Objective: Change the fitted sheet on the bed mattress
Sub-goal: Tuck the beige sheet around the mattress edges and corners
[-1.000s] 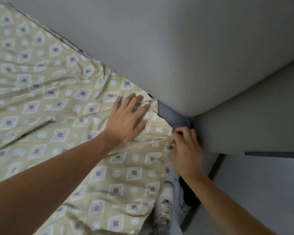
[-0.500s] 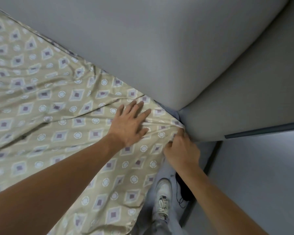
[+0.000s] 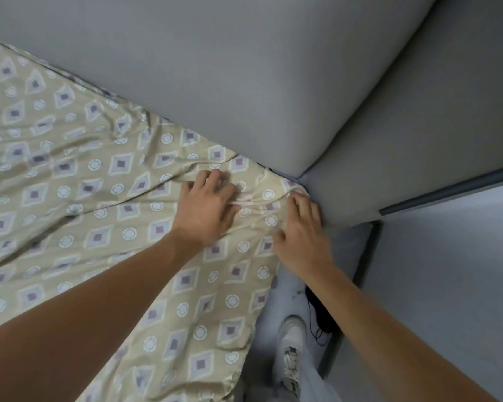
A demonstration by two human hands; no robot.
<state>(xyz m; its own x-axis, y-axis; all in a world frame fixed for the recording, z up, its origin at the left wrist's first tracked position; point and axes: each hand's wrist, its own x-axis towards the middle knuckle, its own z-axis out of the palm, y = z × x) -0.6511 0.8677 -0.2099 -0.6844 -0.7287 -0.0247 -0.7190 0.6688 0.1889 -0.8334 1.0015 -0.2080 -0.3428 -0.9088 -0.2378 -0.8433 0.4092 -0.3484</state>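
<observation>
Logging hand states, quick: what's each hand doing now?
Left hand: open, pressing flat on the patterned fitted sheet.
Right hand: fingers on the sheet's corner; grip cannot be told.
</observation>
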